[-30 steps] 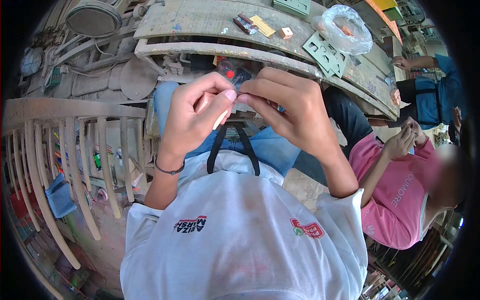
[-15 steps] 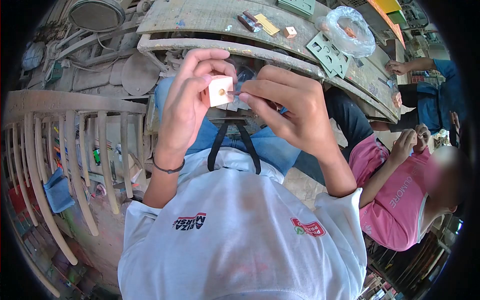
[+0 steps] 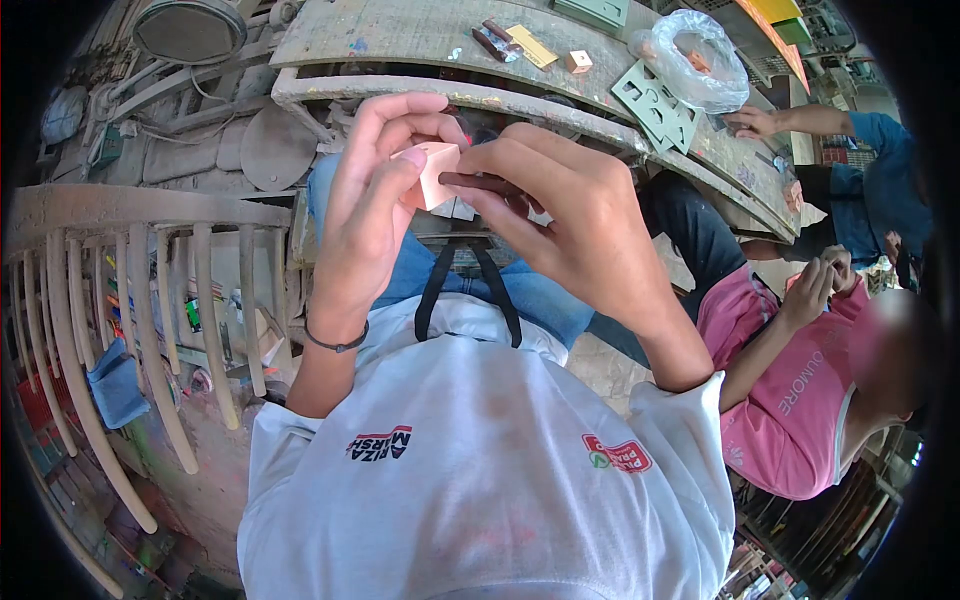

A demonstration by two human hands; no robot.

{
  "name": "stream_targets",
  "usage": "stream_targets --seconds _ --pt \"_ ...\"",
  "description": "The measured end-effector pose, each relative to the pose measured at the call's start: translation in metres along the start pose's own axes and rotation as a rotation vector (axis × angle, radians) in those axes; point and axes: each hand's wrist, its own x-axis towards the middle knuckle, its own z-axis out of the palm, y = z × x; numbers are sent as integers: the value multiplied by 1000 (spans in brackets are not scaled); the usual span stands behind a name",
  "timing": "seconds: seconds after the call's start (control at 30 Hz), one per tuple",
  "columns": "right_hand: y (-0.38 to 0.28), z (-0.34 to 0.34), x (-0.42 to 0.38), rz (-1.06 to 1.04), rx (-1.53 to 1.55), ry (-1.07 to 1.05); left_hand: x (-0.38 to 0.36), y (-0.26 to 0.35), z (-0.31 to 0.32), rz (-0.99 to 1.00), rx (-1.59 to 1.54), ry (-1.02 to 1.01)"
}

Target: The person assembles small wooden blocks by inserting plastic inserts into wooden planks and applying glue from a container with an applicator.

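My left hand (image 3: 362, 205) is closed on a small pale wooden block (image 3: 432, 185), gripping it between thumb and fingers above my lap. Pinched in my right hand (image 3: 590, 205) is a dark brown stick (image 3: 478, 183). Its tip meets the right-hand face of the block, where the round hole is now hidden. Both hands are raised in front of the workbench edge.
On the worn wooden workbench (image 3: 400, 35) lie dark brown sticks (image 3: 492, 44), a yellow strip (image 3: 532, 46), another wooden block (image 3: 578, 62), a green cut-out plate (image 3: 655, 105) and a clear plastic bag (image 3: 730, 85). A person in pink (image 3: 780, 390) sits at right. A slatted bench (image 3: 150, 205) stands left.
The block has turned in my left hand, and the stick's tip has moved left to the holed face. At far right, another person's hand has reached farther over the workbench.
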Motion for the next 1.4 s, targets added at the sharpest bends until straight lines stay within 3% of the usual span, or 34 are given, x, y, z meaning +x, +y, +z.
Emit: stream_targets --seconds 0.43,0.87,1.1,1.33,1.4 --pt "5 12 -3 1 46 96 -1 -2 -2 40 16 -9" --pt "1 14 -3 -59 -90 116 -3 -12 -2 308 90 25" --pt "4 20 -2 -74 -18 138 0 -18 -7 472 79 -2" --pt "8 13 3 -93 -14 160 7 -18 -12 350 41 -9" --pt "9 10 5 -92 -2 166 10 -17 -17 309 61 -100"
